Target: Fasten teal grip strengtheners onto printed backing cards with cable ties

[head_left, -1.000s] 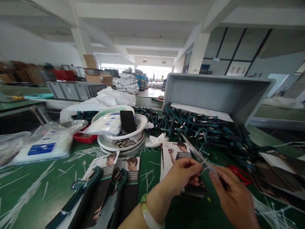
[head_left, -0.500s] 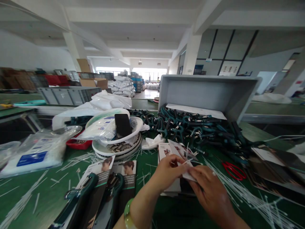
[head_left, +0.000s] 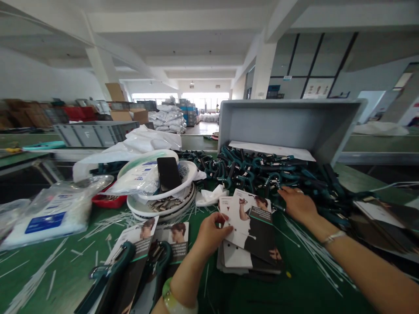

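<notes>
My left hand point(head_left: 214, 231) pinches the left edge of a printed backing card point(head_left: 250, 226). Small holes and a cable tie end show on the card, which lies slanted over a stack of similar cards point(head_left: 234, 257). At the near edge of a pile of teal-and-black hand grippers point(head_left: 252, 170) is my right hand point(head_left: 299, 205). Its fingers stretch out over the grippers, and I see nothing held in it. To the left, a hand gripper point(head_left: 126, 257) and another hand gripper point(head_left: 162, 257) lie on their own printed cards.
A grey bin point(head_left: 271, 122) lies tipped behind the pile. White cable ties point(head_left: 314, 248) are strewn to the right. Left of centre, stacked white basins point(head_left: 188, 176) hold metal parts and a black phone point(head_left: 168, 173). Bags of white pieces point(head_left: 55, 213) sit farther left.
My hands have separated. The card has come down flat onto the stack under my left hand, while my right hand has moved right and away to the pile. My right arm hides the red-handled tool.
</notes>
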{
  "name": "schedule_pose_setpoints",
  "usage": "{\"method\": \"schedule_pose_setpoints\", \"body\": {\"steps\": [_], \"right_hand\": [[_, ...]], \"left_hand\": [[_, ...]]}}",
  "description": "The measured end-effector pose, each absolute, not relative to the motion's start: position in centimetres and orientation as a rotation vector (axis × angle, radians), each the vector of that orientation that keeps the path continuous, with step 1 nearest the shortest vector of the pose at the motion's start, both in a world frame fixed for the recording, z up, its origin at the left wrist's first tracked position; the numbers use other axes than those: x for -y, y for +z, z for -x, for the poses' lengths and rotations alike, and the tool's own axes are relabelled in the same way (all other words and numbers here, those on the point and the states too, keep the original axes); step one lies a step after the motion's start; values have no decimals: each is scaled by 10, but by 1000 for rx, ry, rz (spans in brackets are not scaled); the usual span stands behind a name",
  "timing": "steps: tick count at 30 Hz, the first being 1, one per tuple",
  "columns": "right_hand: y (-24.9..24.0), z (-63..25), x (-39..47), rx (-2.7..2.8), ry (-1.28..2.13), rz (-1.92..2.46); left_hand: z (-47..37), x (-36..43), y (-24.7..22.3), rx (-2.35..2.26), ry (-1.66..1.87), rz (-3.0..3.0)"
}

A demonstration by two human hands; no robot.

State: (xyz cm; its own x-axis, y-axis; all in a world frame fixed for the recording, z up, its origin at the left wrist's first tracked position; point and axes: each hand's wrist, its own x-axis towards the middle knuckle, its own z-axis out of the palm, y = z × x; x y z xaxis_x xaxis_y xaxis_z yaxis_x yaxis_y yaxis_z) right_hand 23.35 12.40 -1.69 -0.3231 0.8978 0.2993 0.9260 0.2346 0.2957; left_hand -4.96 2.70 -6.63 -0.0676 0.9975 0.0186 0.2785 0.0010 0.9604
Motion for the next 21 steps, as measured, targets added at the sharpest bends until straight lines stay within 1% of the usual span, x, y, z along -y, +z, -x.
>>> {"method": "schedule_pose_setpoints", "body": {"steps": [3,6,11,14,17,21], "right_hand": [[-26,-254,-158,2627,-652,1678],[-25,-259,-169,2750,-659,1578],[4,-276,-169,2826,-671,1515],[33,-282,-156,2723,-692,1593],[60,-265,-129,2475,-666,1606],[74,-207,-91,2332,-375,1520]], "left_hand": [[50,-26,-67,-1567,1079,-1458],[52,-23,-65,-1644,1019,-1518],[54,-21,-62,-1668,935,-1571],[50,-19,-59,-1690,870,-1617],[45,-15,-53,-1713,778,-1665],[36,-9,-47,-1773,710,-1690]]}}
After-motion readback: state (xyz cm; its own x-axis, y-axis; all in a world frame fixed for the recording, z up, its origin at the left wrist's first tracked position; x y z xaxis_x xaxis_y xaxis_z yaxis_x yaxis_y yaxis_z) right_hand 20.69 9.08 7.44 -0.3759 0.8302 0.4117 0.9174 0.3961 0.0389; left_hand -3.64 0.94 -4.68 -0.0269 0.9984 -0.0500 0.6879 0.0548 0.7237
